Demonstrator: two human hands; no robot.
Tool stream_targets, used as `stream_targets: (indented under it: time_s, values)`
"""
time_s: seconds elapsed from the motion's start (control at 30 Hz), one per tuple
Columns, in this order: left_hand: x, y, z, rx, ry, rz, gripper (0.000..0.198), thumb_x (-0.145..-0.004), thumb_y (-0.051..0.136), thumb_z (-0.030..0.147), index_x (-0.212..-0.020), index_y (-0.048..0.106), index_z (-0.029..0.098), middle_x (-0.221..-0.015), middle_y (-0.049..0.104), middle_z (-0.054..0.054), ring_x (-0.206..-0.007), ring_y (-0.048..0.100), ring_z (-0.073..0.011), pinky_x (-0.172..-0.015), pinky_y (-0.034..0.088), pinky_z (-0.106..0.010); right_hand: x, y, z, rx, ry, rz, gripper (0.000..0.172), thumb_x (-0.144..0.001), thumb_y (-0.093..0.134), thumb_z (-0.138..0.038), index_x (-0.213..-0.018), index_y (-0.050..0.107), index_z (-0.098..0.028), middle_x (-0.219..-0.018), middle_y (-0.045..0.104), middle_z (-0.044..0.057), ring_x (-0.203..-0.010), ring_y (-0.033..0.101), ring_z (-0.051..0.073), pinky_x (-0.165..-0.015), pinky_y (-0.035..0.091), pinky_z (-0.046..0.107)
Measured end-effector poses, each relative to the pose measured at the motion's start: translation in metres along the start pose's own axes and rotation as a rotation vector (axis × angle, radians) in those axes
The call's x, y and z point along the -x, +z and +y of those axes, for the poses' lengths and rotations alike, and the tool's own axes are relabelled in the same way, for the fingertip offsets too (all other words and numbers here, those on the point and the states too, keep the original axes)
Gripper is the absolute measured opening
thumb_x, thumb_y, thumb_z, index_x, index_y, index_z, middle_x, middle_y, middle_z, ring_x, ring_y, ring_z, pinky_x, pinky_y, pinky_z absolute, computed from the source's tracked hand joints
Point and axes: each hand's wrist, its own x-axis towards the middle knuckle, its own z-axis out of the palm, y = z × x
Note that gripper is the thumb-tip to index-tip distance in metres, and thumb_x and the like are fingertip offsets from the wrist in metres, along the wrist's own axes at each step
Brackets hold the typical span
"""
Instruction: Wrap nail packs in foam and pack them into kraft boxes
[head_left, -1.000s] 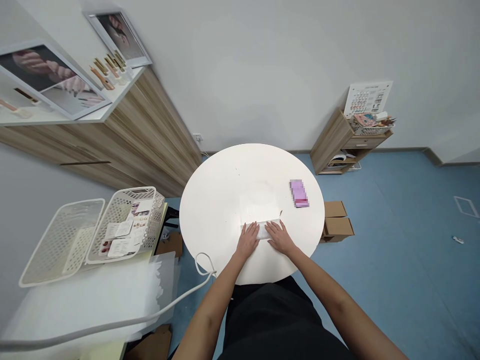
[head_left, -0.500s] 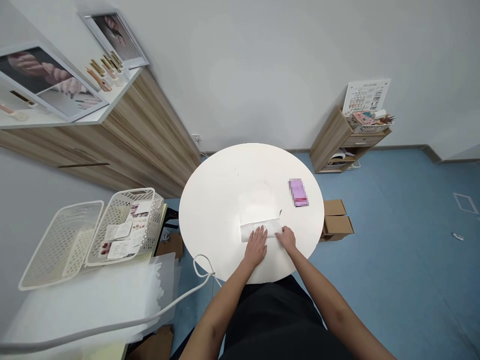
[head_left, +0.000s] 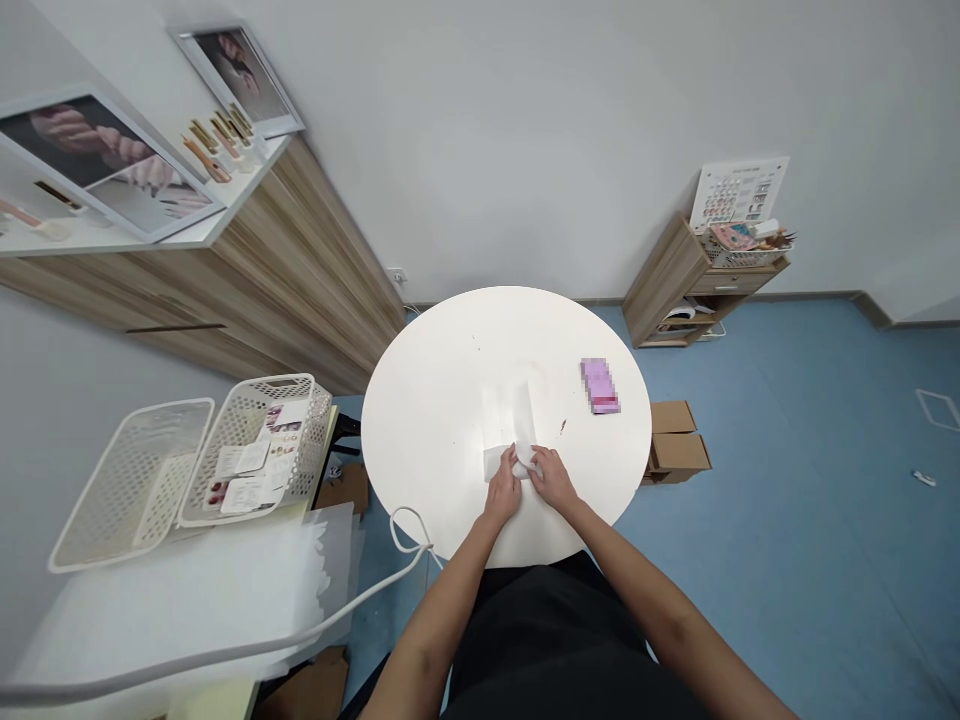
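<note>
On the round white table, near its edge closest to the person, the left hand and right hand are drawn close together, fingers bunched and pinching a white sheet, which lies on the tabletop. Farther across the table, beyond the right hand, lies a pink package, its surface blurred.

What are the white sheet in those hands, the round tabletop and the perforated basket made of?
The white sheet looks like tissue paper or film: translucent, soft, bunching between the left hand and right hand. The round tabletop seems laminate or painted board, smooth, satin, no grain. The perforated basket looks like moulded matte plastic, with regular holes.
</note>
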Motion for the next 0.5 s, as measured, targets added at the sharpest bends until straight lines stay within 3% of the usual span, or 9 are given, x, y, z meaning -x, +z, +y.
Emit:
stream_targets:
  time_s: [0.17, 0.3, 0.4, 0.5]
  values:
    - [-0.004, -0.007, 0.002, 0.113, -0.074, -0.028, 0.076, -0.078, 0.040, 0.004, -0.149, 0.019, 0.025, -0.153, 0.037, -0.011, -0.133, 0.049, -0.0230, -0.107, 0.044, -0.046, 0.001, -0.003, -0.006, 0.069, -0.054, -0.069, 0.019, -0.093, 0.044, -0.022, -0.092, 0.063, -0.020, -0.142, 0.053, 0.009, -0.109, 0.051, 0.026, -0.088, 0.047, 0.043]
    - [-0.005, -0.006, 0.004, 0.174, -0.083, 0.023, 0.072, -0.079, 0.040, 0.005, -0.146, 0.024, 0.025, -0.151, 0.039, -0.011, -0.130, 0.051, -0.0219, -0.106, 0.044, -0.045, -0.003, -0.005, -0.007, 0.138, -0.083, -0.124, 0.029, -0.093, 0.039, -0.014, -0.086, 0.066, -0.020, -0.138, 0.057, 0.006, -0.103, 0.053, 0.025, -0.088, 0.046, 0.042]
    - [0.000, -0.005, 0.003, 0.115, -0.100, 0.198, 0.059, -0.082, 0.040, 0.009, -0.139, 0.032, 0.024, -0.140, 0.047, -0.011, -0.128, 0.050, -0.0223, -0.106, 0.043, -0.045, -0.004, -0.004, -0.005, 0.175, -0.094, -0.132, 0.026, -0.088, 0.043, -0.011, -0.099, 0.065, -0.020, -0.139, 0.056, 0.006, -0.104, 0.052, 0.026, -0.086, 0.045, 0.040]
    - [0.010, -0.006, -0.005, 0.002, -0.207, 0.425, 0.048, -0.084, 0.046, 0.016, -0.131, 0.039, 0.023, -0.128, 0.050, -0.012, -0.127, 0.047, -0.0264, -0.107, 0.041, -0.050, -0.002, -0.003, -0.005, 0.220, -0.093, -0.132, 0.036, -0.085, 0.047, -0.010, -0.116, 0.060, -0.020, -0.141, 0.054, 0.006, -0.110, 0.050, 0.027, -0.089, 0.044, 0.040]
